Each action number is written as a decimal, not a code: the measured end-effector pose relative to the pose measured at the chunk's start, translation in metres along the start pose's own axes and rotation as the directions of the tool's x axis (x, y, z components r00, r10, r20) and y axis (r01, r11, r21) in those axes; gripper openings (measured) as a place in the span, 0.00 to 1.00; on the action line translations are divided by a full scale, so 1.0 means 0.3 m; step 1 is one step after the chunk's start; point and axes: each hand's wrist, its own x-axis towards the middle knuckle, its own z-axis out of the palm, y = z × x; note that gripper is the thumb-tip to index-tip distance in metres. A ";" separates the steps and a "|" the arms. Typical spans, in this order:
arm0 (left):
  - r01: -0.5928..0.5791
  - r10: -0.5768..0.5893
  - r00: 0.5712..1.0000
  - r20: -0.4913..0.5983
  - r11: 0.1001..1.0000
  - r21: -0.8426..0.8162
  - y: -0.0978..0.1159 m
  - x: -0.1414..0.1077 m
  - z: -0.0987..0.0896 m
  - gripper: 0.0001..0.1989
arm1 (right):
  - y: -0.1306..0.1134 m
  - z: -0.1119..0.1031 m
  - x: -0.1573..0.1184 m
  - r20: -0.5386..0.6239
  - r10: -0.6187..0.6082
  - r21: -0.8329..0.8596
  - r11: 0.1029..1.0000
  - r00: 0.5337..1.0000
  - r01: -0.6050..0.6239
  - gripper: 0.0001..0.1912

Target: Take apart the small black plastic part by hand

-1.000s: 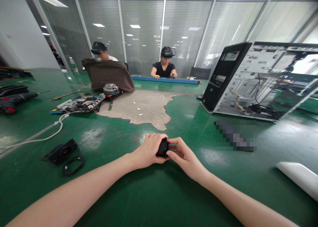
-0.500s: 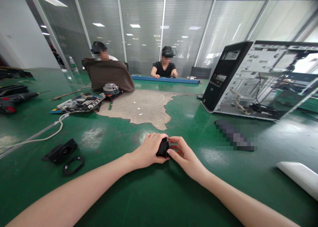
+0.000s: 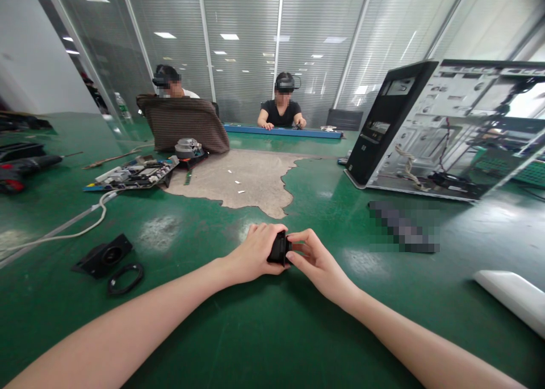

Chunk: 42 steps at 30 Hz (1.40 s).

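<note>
Just above the green tabletop, in the middle of the head view, is a small black boxy part (image 3: 277, 249) with a flange at its right side. My left hand (image 3: 258, 249) is wrapped round its left side, fingers over the top and thumb below. With thumb and fingertips my right hand (image 3: 314, 258) pinches a dark round piece (image 3: 289, 247) on the flange's right face. My fingers cover much of both, so I cannot tell whether they are joined. Farther left on the table lie a black housing with a round opening (image 3: 105, 256) and a thin black ring (image 3: 125, 279).
An open computer case (image 3: 394, 125) stands at the right, behind a blurred dark strip (image 3: 402, 227). A white object (image 3: 511, 295) lies near the right edge. At left are a circuit board (image 3: 134, 174), a white cable (image 3: 102, 210) and a drill (image 3: 29, 170). Two people sit opposite.
The view has shifted slightly, with the far objects a little higher in it. Both hands stay on the black part, and my right fingers have moved slightly at the round piece.
</note>
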 end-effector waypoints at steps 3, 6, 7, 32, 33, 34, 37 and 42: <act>-0.004 0.004 1.000 -0.006 1.000 -0.001 -0.002 0.001 0.003 0.29 | -0.006 0.001 0.000 0.002 0.004 0.003 1.000 1.000 -0.004 0.12; -0.006 0.005 1.000 -0.007 1.000 -0.005 -0.002 0.001 0.004 0.29 | -0.013 0.001 -0.002 0.016 0.019 0.013 1.000 1.000 -0.020 0.13; -0.006 0.006 1.000 -0.005 1.000 -0.003 -0.002 0.001 0.004 0.29 | -0.014 0.000 -0.002 0.026 0.024 0.022 0.999 0.999 -0.025 0.12; 0.001 -0.001 1.000 0.003 1.000 -0.012 0.000 0.000 0.002 0.28 | -0.004 -0.001 -0.004 0.039 -0.033 0.090 0.996 0.999 0.030 0.08; 0.001 -0.001 1.000 0.002 1.000 -0.010 0.000 0.000 0.002 0.28 | -0.002 0.000 -0.003 0.031 -0.033 0.085 0.996 0.999 0.031 0.07; 0.000 0.000 1.000 0.001 1.000 -0.007 0.000 0.000 0.002 0.28 | -0.001 0.000 -0.003 0.023 -0.030 0.075 0.997 0.999 0.028 0.07; 0.004 -0.004 1.000 -0.003 1.000 -0.003 0.001 0.001 0.003 0.28 | -0.001 -0.001 0.000 0.017 -0.006 0.045 0.999 1.000 0.005 0.09; 0.013 -0.013 1.000 0.003 1.000 -0.018 0.002 0.002 0.002 0.28 | -0.013 -0.005 0.002 0.015 0.027 0.017 0.999 1.000 -0.028 0.15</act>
